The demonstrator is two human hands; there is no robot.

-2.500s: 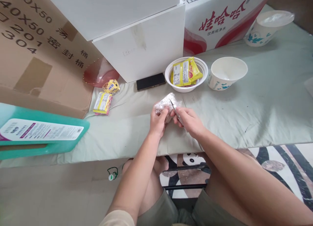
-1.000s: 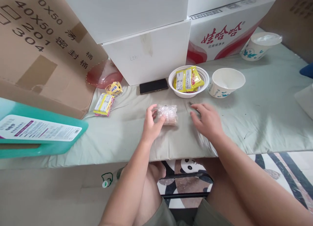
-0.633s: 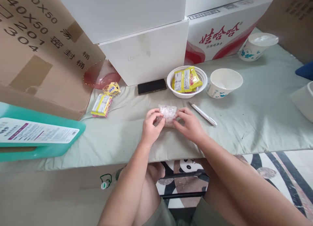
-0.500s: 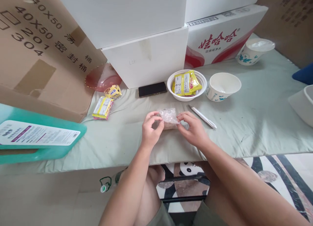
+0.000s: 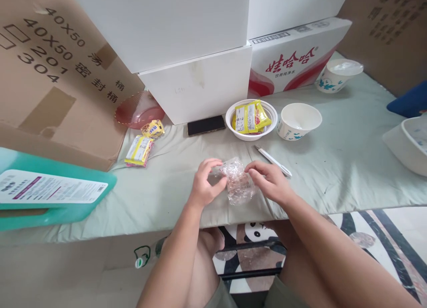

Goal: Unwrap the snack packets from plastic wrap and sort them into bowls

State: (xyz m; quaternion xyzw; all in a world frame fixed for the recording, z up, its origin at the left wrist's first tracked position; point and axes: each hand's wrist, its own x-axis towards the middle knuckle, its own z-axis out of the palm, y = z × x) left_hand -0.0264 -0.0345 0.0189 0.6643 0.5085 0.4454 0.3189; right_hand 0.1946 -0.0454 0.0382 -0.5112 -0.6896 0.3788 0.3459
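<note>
A small packet in clear, crinkled bubble wrap (image 5: 238, 183) lies on the cloth near the table's front edge, something reddish-brown showing through it. My left hand (image 5: 206, 183) is at the packet's left side, thumb and fingers apart, the thumb tip by the wrap. On the other side, my right hand (image 5: 268, 181) has its fingers bent, with thumb and forefinger together at the wrap's upper right edge. A white utility knife (image 5: 274, 161) rests just beyond my right hand. Behind it are a white bowl (image 5: 229, 126) of yellow packets (image 5: 248, 117) and a paper bowl (image 5: 298, 121).
A black phone (image 5: 206, 126) lies before stacked white boxes (image 5: 196, 88). To the left are snack packets (image 5: 139, 150), a reddish dish (image 5: 138, 110), a brown carton (image 5: 66, 90) and a green jug (image 5: 103, 192). Another paper bowl (image 5: 335, 79) and a white container (image 5: 405, 146) stand right.
The wrap has spread toward me, its lower flap now lying open on the cloth. My left fingers have parted. The view has shifted slightly.
</note>
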